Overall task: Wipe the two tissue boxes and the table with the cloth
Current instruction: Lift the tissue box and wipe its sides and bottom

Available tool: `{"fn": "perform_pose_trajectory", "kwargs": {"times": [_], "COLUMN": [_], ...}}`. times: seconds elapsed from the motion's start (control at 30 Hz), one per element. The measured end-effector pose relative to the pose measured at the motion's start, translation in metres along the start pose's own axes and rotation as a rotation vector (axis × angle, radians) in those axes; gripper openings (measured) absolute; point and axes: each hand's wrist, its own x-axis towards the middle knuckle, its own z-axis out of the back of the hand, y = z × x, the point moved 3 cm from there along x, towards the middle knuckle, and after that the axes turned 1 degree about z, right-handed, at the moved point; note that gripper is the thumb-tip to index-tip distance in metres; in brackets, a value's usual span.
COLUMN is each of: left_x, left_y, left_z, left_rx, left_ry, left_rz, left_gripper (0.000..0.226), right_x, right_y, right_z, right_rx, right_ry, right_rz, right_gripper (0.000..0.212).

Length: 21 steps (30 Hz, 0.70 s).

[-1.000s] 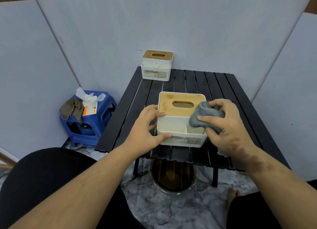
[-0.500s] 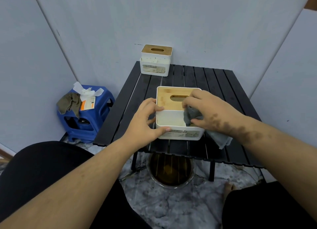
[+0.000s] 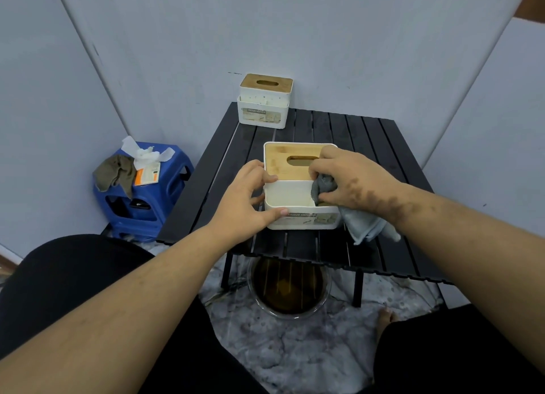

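Observation:
A white tissue box with a wooden lid point(image 3: 290, 193) stands near the front of the black slatted table point(image 3: 368, 134). My left hand point(image 3: 243, 203) grips its left front corner, thumb on the front wall and fingers on the left side. My right hand point(image 3: 346, 181) holds a grey cloth point(image 3: 324, 187) bunched inside the box's front compartment at its right end. The cloth's loose end point(image 3: 365, 225) hangs over the right side onto the table. A second white tissue box with a wooden lid point(image 3: 264, 104) stands at the table's far left corner.
A blue plastic stool point(image 3: 141, 199) left of the table carries an olive rag, crumpled tissues and an orange packet. A round glass bowl of dark liquid point(image 3: 287, 289) sits on the marble floor under the table's front edge. Grey panels enclose the table.
My right hand has slid the cloth from the box's right rim leftward and down into the front compartment. The left hand keeps its grip on the corner.

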Motion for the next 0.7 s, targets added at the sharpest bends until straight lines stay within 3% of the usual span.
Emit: {"fn": "perform_pose_trajectory", "kwargs": {"times": [0.17,0.3,0.43,0.7], "left_x": [0.003,0.004,0.007,0.009], "left_y": [0.002,0.003,-0.001,0.0], "left_z": [-0.002,-0.004,-0.004,-0.002], "left_rx": [-0.003,0.003,-0.004,-0.015], "left_ry": [-0.015,-0.011,0.009,0.018], "left_rz": [0.019,0.016,-0.009,-0.003], "left_gripper": [0.053,0.054,0.052,0.051], "right_x": [-0.006,-0.002,0.005,-0.005], "right_y": [-0.015,-0.004,0.009,-0.014], "right_z": [0.006,0.007,0.0,0.005], "right_rx": [0.164,-0.13,-0.27,0.024], "right_ry": [-0.147,0.044,0.037,-0.13], "right_rz": [-0.146,-0.037,0.047,-0.07], "right_gripper": [0.027,0.03,0.031,0.041]}}
